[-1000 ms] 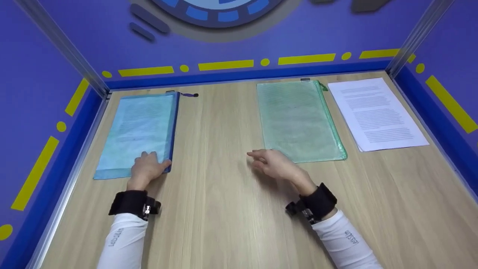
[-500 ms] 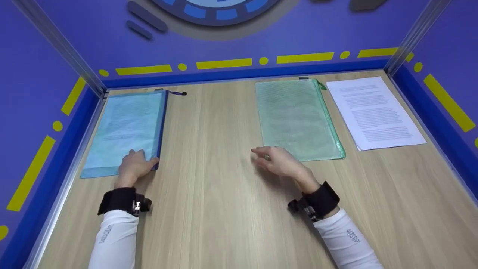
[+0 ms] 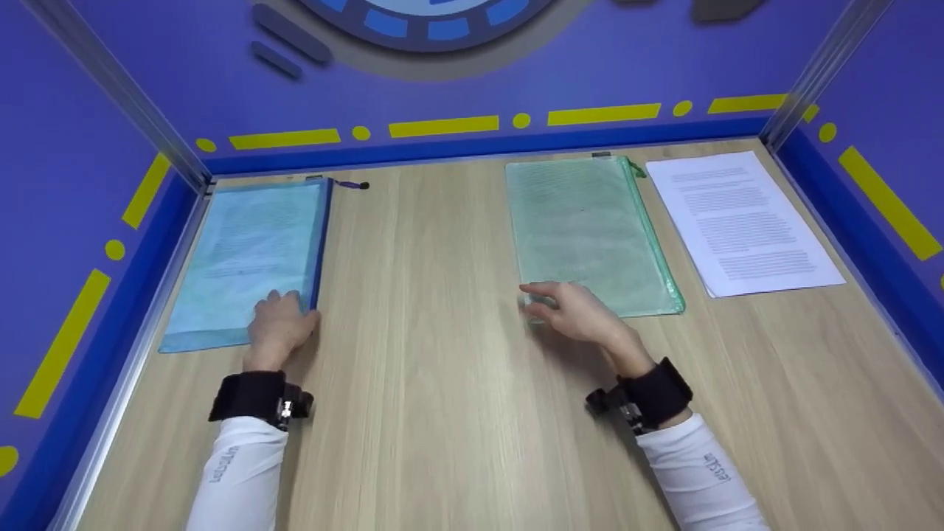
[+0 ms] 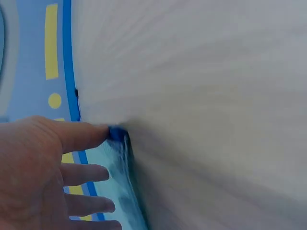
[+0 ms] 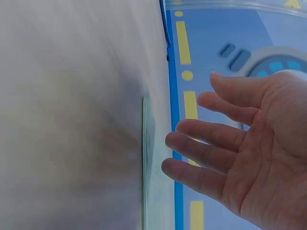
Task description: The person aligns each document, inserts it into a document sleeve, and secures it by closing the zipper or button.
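A blue zip pouch [image 3: 247,243] lies flat at the left of the table, lines of printed text showing through it. My left hand [image 3: 280,324] is over its near right corner; in the left wrist view the fingers are extended and the thumb [image 4: 88,136] is right at the dark blue corner. Further right is a green zip pouch [image 3: 590,228], lying flat with its zip along the right side. My right hand [image 3: 579,313] is at its near left corner, overlapping it in the head view. Its fingers [image 5: 206,155] are loosely spread with nothing between them.
A stack of printed sheets [image 3: 745,228] lies right of the green pouch. Purple-blue panels [image 3: 457,81] wall the wooden table [image 3: 420,332] at the back and both sides. A purple zip pull [image 3: 352,185] sticks out from the blue pouch's far corner.
The blue pouch slid left with my left hand, which then shifted slightly back to the right while the pouch stayed. My right hand moved right to the green pouch's near left corner.
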`<state>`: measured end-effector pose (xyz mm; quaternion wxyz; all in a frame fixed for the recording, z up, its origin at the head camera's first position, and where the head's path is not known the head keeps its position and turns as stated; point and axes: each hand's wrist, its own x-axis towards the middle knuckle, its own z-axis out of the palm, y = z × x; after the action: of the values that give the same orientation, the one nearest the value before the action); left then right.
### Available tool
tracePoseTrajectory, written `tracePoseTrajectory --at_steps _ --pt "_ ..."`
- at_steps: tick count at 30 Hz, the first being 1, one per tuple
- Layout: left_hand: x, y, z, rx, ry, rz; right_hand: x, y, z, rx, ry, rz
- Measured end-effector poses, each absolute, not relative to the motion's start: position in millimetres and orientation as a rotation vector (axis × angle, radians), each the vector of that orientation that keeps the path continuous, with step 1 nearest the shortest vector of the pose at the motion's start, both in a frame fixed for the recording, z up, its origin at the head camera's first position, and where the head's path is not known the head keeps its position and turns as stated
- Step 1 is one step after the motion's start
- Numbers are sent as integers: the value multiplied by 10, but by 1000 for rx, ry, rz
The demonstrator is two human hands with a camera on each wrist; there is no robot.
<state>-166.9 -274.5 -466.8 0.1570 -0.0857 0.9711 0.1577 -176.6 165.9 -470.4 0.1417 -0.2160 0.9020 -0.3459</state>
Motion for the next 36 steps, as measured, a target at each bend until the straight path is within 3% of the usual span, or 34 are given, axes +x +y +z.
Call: tracePoseTrajectory --at_steps 5,15,19,36 --pt "-1689 -2273 -4589 -121 2885 451 -1803 1891 -4698 -553 2650 -1019" --pt "-1746 -1121 -4606 564 2928 273 -1858 2257 -4690 -384 2776 -1022" --pt "-1744 -757 -4654 728 2871 239 -1884 2355 -4651 -331 2801 -1018" --pt "-1639 89 -4817 903 2772 176 -1972 2780 -4672 -130 2774 -942"
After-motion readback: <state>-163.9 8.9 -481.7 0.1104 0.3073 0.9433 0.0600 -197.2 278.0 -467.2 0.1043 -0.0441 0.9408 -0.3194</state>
